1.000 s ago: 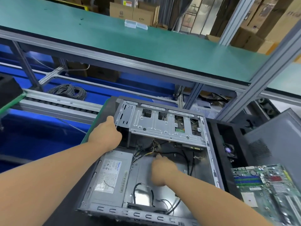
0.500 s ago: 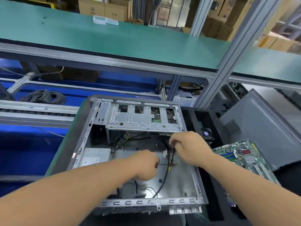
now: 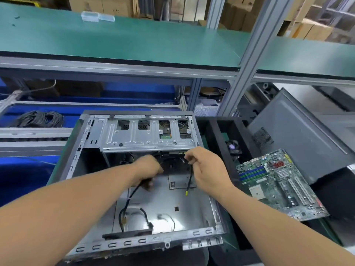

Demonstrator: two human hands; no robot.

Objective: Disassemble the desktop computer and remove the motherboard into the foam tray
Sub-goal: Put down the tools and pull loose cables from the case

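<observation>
The opened grey computer case (image 3: 199, 232) lies on its side in front of me, its floor bare metal. The metal drive cage (image 3: 146, 139) spans its far end. My left hand (image 3: 148, 169) is inside the case and grips a black cable bundle (image 3: 132, 192) that trails toward the near edge. My right hand (image 3: 206, 169) pinches a thin black cable with a yellow tip (image 3: 189, 182) that hangs down over the case floor. The green motherboard (image 3: 276, 181) lies outside the case to the right, on the black foam tray (image 3: 217, 131).
The grey side panel (image 3: 299, 139) leans at the right behind the motherboard. A small fan (image 3: 232, 146) sits in the tray. A coil of black cable (image 3: 38, 119) lies by the conveyor at left. A green shelf (image 3: 134, 41) on aluminium posts runs above.
My left hand left the case's far left corner and went inside to the cables. My right hand rose and now holds up the thin yellow-tipped cable. The view shifted right.
</observation>
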